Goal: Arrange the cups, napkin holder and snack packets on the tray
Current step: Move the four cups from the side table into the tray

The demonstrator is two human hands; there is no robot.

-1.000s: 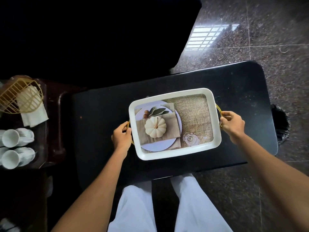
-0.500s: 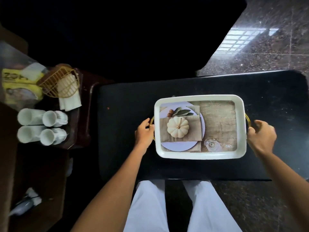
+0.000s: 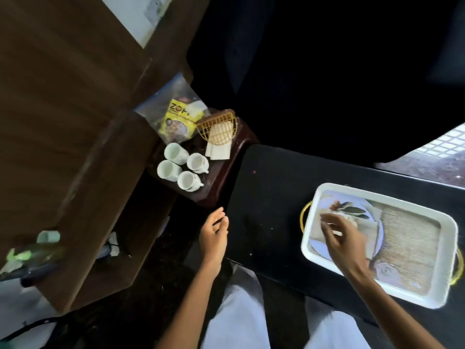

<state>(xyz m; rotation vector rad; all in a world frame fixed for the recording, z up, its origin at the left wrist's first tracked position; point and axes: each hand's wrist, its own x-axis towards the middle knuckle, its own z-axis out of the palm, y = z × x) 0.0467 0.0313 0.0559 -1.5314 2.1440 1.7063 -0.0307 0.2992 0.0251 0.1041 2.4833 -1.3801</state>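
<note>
Having released tray (image 3: 324, 195) handles; both hands free

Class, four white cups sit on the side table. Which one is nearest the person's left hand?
The cup at the group's near-right corner, handle pointing right. It sits lowest in view, closest to the open left hand; the other three stand farther back.

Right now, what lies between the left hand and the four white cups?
In the head view, nothing: only the dark side table's near corner and shadowed floor separate the left hand from the cups.
</note>
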